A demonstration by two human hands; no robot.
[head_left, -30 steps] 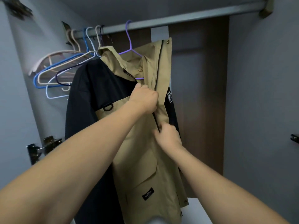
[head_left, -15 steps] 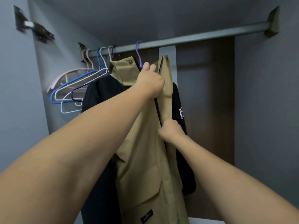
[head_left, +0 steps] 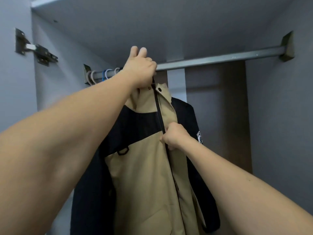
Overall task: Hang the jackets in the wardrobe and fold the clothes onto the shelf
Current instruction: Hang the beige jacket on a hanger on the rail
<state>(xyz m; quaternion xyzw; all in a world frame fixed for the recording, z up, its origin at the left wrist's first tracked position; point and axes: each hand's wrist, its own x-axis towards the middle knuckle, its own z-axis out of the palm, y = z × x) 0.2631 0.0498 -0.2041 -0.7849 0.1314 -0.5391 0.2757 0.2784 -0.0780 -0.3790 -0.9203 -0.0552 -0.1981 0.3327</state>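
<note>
A tan and black jacket [head_left: 145, 175] hangs in the wardrobe under the metal rail [head_left: 211, 59]. Its hanger is hidden behind my left hand [head_left: 138, 70], which is raised at the rail above the collar with two fingers sticking up over the bar; what it grips I cannot make out. My right hand [head_left: 174, 137] pinches the jacket front at the black zipper line, about chest height. The jacket's two front edges lie together along the zipper.
Several bare hanger hooks [head_left: 101, 75] crowd the rail's left end. A door hinge [head_left: 36, 48] sits on the left wall. The wardrobe's grey side walls close in on both sides, and a brown back panel [head_left: 233, 116] shows to the right of the jacket.
My left hand rose from the jacket's chest to its collar and then to the rail. My right hand stayed at the zipper line. The jacket front has gone from gaping to lying together.
</note>
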